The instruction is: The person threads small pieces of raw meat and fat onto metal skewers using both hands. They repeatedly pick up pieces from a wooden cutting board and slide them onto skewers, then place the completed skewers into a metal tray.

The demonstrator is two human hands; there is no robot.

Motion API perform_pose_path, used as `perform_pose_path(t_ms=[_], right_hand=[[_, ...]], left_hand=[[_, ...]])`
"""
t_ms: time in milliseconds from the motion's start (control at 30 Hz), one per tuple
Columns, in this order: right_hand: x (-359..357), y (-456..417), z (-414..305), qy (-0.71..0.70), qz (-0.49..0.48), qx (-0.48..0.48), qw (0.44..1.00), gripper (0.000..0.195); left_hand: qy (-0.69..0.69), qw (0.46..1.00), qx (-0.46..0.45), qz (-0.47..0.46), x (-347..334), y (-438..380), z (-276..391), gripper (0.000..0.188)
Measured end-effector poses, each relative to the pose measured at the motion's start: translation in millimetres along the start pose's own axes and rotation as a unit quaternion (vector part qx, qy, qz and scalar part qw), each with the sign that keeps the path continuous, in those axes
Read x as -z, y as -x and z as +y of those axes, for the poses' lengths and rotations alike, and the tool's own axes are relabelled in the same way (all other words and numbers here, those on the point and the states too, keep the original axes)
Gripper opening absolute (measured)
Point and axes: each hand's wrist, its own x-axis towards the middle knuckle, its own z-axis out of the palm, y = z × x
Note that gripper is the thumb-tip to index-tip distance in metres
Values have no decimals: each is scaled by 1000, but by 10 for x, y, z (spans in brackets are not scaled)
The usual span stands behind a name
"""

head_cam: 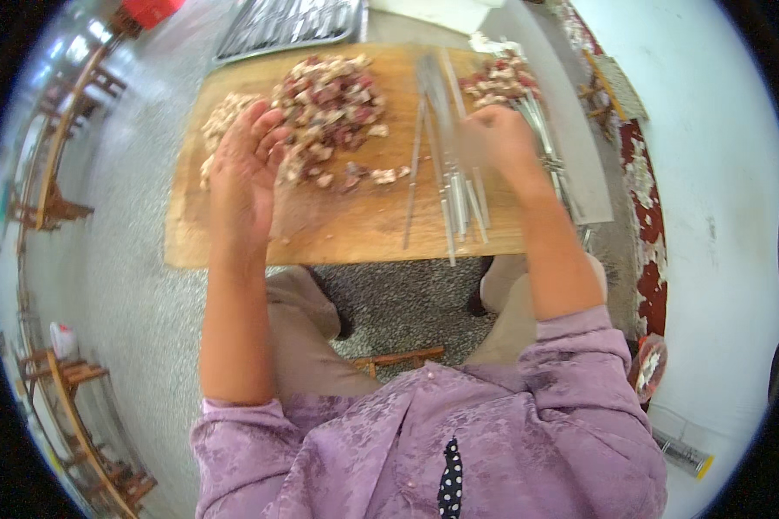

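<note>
My left hand (250,162) is raised over the left part of a wooden board (350,227), palm turned inward and fingers loosely bent, with nothing visible in it. Just beyond its fingers lies a heap of cut, reddish and pale meat pieces (337,91). A paler heap of pieces (230,113) is partly hidden behind that hand. Blurred, my right hand (503,139) has its fingers curled beside loose flat metal skewers (457,201); whether it grips anything cannot be made out. Loaded skewers (503,78) lie beyond it, their bare shafts toward me.
A metal tray of skewers (292,26) stands past the board's far edge. Along the right side run a pale sheet (584,175) and a wall with peeling red paint (649,227). Wooden benches (68,149) line the left. My knees are under the near edge.
</note>
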Motion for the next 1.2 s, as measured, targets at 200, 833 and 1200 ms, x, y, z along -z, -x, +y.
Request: perform_pose_path(t_ms=[200, 833, 1200], right_hand=[[154, 151, -164, -282, -58, -71, 955, 20], [176, 416, -300, -266, -124, 63, 954, 18], [303, 867, -399, -181, -329, 10, 927, 23]], left_hand=[[-305, 952, -22, -17, 72, 125, 4, 22], [-549, 824, -19, -143, -256, 212, 22, 13], [-560, 811, 50, -165, 331, 433, 212, 17]])
